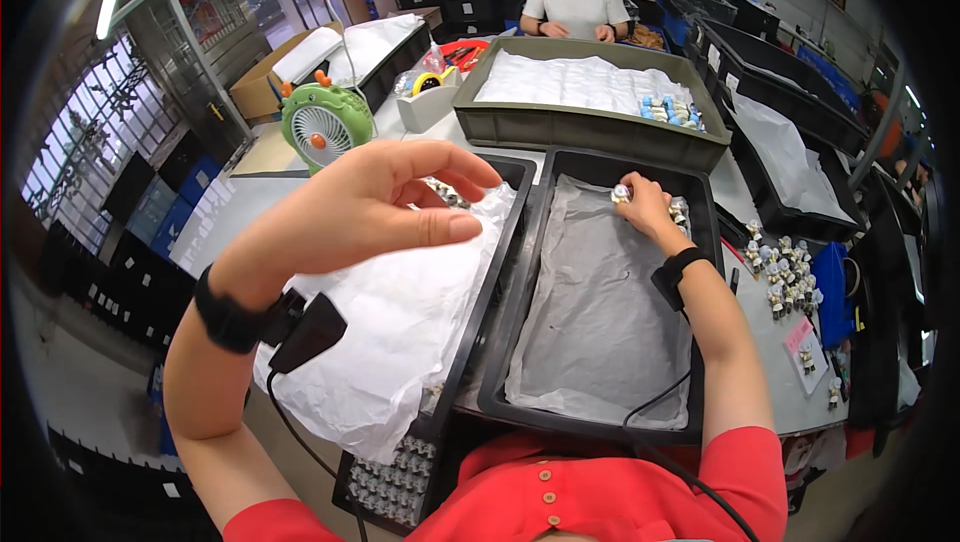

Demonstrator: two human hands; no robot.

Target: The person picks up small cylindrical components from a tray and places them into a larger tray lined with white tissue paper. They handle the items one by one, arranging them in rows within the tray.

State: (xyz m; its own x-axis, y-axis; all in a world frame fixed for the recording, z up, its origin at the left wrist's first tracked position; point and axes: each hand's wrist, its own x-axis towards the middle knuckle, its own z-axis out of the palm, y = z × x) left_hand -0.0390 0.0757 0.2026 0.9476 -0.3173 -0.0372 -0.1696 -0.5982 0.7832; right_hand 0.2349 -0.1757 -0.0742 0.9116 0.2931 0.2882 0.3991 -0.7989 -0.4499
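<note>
My right hand (650,208) pinches a small white figurine (621,194) at the far end of a black tray (712,272) lined with thin grey-white paper (600,312). Beside that hand, along the tray's right wall, another figurine (678,210) partly shows. My left hand (390,197) hovers over the neighbouring tray on the left, its fingers curved and the thumb apart, holding nothing. White paper (400,312) covers most of that left tray, and a few small figurines (447,192) show behind my left fingers.
Farther back stands a grey-green bin (590,127) with white padding and blue-and-white figurines (672,112). Loose figurines (790,277) lie right of my tray. A green fan (325,125) and tape dispenser (428,102) stand at left back. Across the table sits a person (575,4). Cables hang from both wrists.
</note>
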